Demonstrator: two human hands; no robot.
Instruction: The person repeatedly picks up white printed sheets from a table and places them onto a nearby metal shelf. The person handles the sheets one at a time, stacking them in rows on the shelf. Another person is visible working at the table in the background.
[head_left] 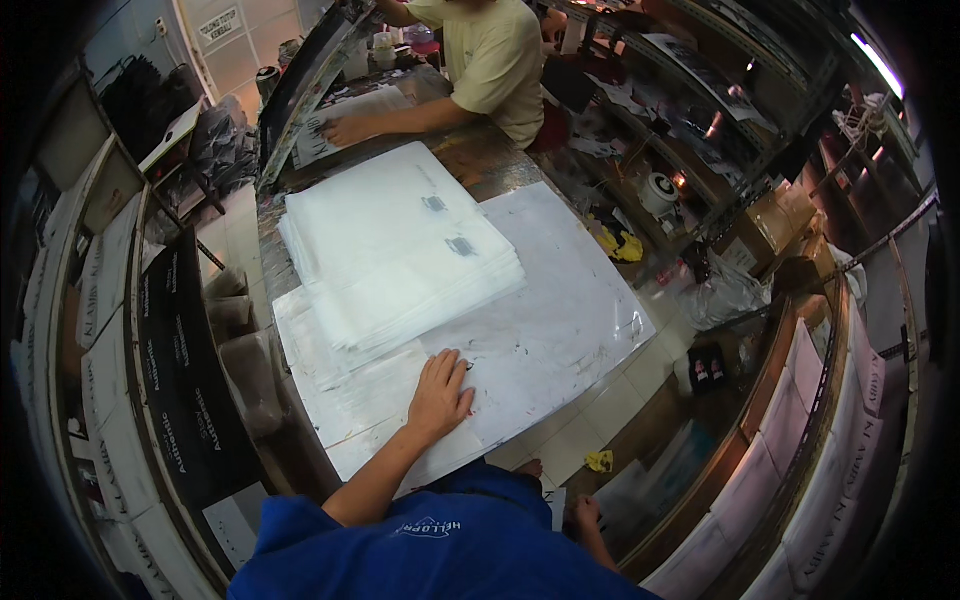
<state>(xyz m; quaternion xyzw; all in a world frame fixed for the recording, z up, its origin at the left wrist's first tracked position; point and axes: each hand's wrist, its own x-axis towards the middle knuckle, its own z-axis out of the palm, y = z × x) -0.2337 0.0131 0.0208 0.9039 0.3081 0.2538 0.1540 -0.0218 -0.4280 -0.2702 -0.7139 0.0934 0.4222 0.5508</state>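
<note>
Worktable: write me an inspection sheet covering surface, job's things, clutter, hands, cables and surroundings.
Surface: white board, stained.
Job's things: white stack, grey marks on top, edges uneven.
Clutter: yellow scrap on the floor.
Hands: left hand palm down on the board, beside the stack; right hand low beside the table, grip unclear.
Cables: pale tangle at right, kind unclear.
Surroundings: co-worker across the table; racks both sides.

We see a lit tube (pixel 878 67) glowing at upper right, the white stack (pixel 395 245) bright, small glints on the pale tabletop (pixel 565 310), and dim shelving (pixel 745 42) behind. Fisheye distortion bends the right-hand rack (pixel 742 440) toward our blackened rim; distant details look soft.
</note>
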